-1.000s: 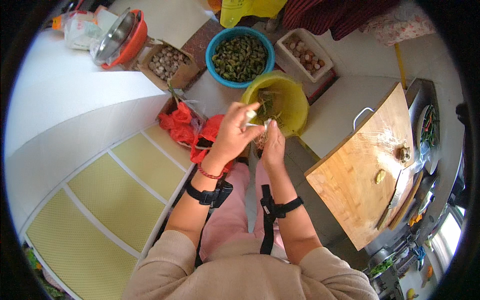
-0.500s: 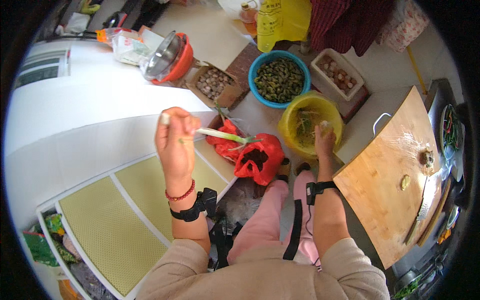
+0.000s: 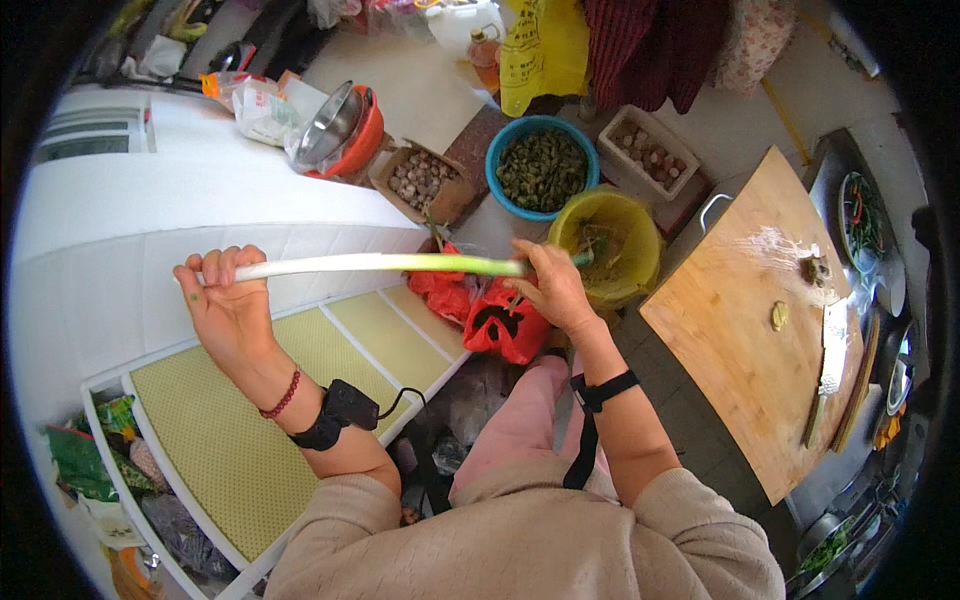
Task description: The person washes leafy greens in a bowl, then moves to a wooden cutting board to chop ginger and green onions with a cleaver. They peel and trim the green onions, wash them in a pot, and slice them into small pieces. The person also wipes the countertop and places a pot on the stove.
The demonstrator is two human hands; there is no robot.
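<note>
A long green onion (image 3: pixel 375 263) lies almost level across the space before me, its white end to the left and its green end to the right. My left hand (image 3: pixel 228 290) is closed round the white end. At the green end my right hand (image 3: pixel 550 283) has its fingers curled over the stalk; part of the green tip is hidden behind them. Just beyond the right hand stands a bin lined with a yellow bag (image 3: pixel 625 265), with some green scraps inside. Red plastic bags (image 3: pixel 515 335) sit on the floor below the stalk.
To the right is a wooden board (image 3: pixel 735 330) bearing a knife (image 3: pixel 832 350) and a piece of ginger (image 3: pixel 779 316). Farther off are a blue basin (image 3: pixel 494 165) of dark green pieces, a white box (image 3: pixel 686 172) and a cardboard box (image 3: pixel 455 190). A yellow-panelled rack (image 3: pixel 230 410) stands left.
My left hand has moved left with the green onion, which now lies nearly level. My right hand has come from the yellow-lined bin to the stalk's green end.
</note>
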